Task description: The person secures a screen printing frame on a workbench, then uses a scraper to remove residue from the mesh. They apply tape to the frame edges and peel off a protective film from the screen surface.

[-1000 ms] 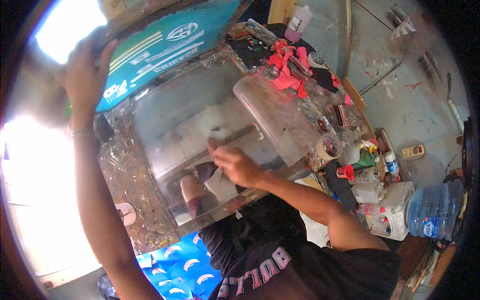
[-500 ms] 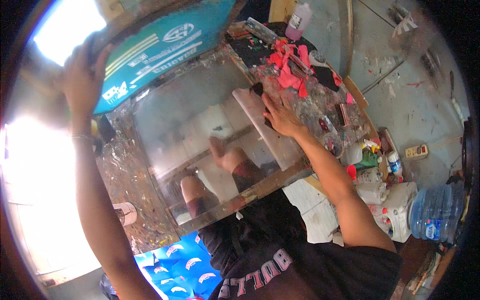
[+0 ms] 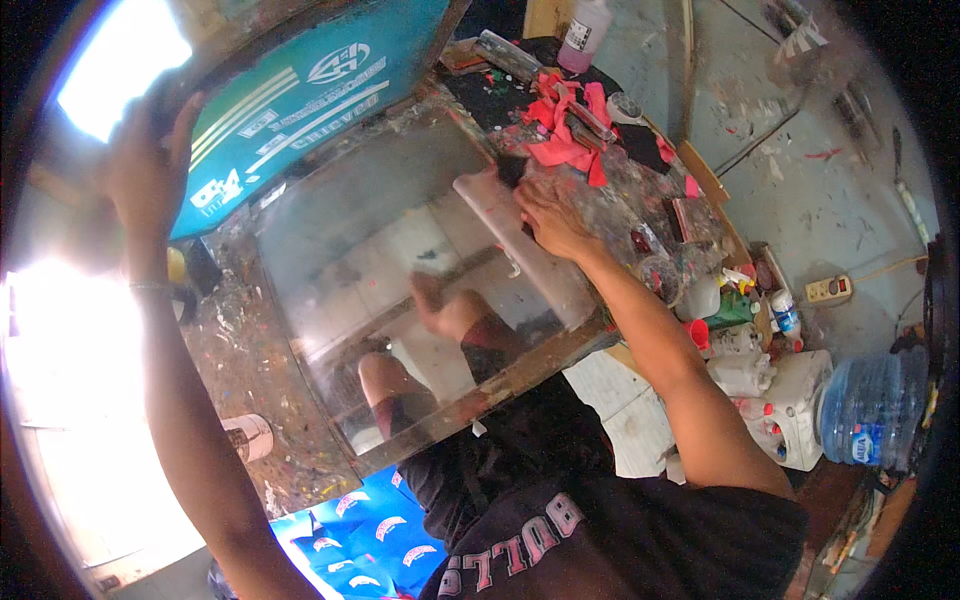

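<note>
My left hand (image 3: 145,165) grips the raised edge of a screen printing frame (image 3: 215,50), with its thumb apart from its fingers. The frame's teal mesh (image 3: 285,110), with pale stencil marks, tilts up over the far left of the table. Below it lies a shiny, glass-like plate (image 3: 345,270) that reflects legs and a hand. Along the plate's right side runs a rumpled, see-through plastic sheet (image 3: 530,255). My right hand (image 3: 557,217) has its fingers bent at the sheet's upper right edge, beside a small dark patch; the fingertips are partly hidden.
Pink-red rags (image 3: 570,130) and a bottle of pinkish liquid (image 3: 585,38) are on the paint-stained table (image 3: 245,350). A pale cup (image 3: 250,437) stands at its left. Jugs, small bottles and a large blue water bottle (image 3: 875,405) crowd the right. A power strip (image 3: 828,291) lies beyond.
My right hand's fingers have drawn in from spread to bent at the sheet. The sheet looks more rumpled. The view has shifted slightly, while my left hand keeps the frame raised.
</note>
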A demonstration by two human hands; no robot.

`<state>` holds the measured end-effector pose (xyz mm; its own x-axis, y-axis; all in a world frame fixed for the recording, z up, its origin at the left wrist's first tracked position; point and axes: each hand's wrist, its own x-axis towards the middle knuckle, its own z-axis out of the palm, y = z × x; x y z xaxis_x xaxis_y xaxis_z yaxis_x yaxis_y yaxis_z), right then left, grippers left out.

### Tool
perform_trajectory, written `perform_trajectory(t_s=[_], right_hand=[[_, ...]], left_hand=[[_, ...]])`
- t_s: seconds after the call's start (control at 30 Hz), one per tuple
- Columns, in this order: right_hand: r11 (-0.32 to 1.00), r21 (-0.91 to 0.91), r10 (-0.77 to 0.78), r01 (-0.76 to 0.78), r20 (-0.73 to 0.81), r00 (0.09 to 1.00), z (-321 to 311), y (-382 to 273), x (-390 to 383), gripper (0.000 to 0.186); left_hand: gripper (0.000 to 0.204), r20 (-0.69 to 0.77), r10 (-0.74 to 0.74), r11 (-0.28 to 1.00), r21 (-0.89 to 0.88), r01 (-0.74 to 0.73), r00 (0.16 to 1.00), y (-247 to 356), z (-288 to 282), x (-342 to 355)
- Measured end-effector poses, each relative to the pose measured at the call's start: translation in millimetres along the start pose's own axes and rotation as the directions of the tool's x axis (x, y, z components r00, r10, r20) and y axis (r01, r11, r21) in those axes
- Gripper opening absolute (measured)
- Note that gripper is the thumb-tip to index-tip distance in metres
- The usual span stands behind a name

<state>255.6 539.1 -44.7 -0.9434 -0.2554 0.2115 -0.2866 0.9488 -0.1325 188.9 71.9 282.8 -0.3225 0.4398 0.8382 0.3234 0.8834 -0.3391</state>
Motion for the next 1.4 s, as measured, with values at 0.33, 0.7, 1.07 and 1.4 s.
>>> perform_trajectory(t_s=[0.33,0.7,1.07,1.4], right_hand=[[0.979,0.203,-0.061,0.035,0.123,0.991,-12.9,-27.2,6.9,0.049],[0.993,0.110,0.060,-0.049,-0.107,0.992,10.7,48.8,18.9,0.038],[0.887,0.174,0.460,-0.428,-0.257,0.850,-75.4,61.4,-30.9,0.031],[0.681,0.727,0.174,-0.086,-0.046,0.984,-87.8,-66.6,-23.2,0.025]], left_hand=[[0.046,-0.002,-0.024,1.000,-0.006,0.024,1.000,7.4,-8.0,-2.6],[0.048,0.043,-0.142,0.990,0.017,0.141,0.989,28.2,-11.7,3.3],[0.051,0.038,-0.088,0.990,0.118,0.083,0.995,2.5,-4.4,-0.6],[0.051,0.025,-0.038,0.998,0.056,0.037,0.999,1.3,8.0,2.2]])
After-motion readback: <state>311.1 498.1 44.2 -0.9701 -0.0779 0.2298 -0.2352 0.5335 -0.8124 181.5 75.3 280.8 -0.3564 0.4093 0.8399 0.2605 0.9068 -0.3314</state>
